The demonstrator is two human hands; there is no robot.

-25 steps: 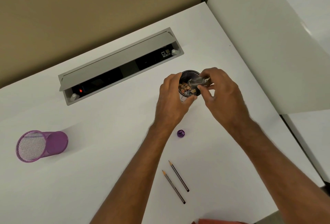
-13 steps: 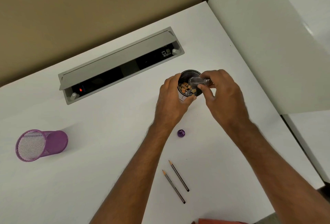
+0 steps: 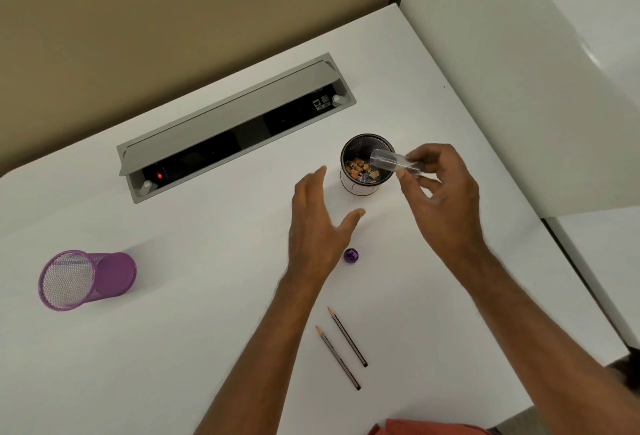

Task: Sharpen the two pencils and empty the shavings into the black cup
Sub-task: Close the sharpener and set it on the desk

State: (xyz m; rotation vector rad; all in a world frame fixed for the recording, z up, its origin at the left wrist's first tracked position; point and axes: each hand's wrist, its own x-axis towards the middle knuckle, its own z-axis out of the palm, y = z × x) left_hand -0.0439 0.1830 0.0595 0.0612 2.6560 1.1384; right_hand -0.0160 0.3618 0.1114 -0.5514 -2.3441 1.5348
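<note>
Right-hand grip (image 3: 440,192) is clamped on a clear plastic shavings case (image 3: 394,163), pinched between thumb and fingertips and tilted so its open mouth hangs over the rim of the black cup (image 3: 349,154) just to that hand's left. Inside the cup lies a heap of orange-brown pencil shavings (image 3: 363,168); the case itself looks clear, though I cannot tell whether any bits cling inside. Left-hand grip (image 3: 320,223) is apart and holds nothing, fingers spread and palm turned toward the cup, hovering above the white tabletop (image 3: 207,348) near the cup without touching it. Just beside the left wrist, on its right, sits the small purple sharpener body (image 3: 351,256). Nearer the person, between the two forearms, two sharpened pencils (image 3: 341,348) lie side by side, points away from the body. Well off to the left hand's left, a purple mesh cup (image 3: 83,280) lies tipped on its side, with nothing visible in it.
</note>
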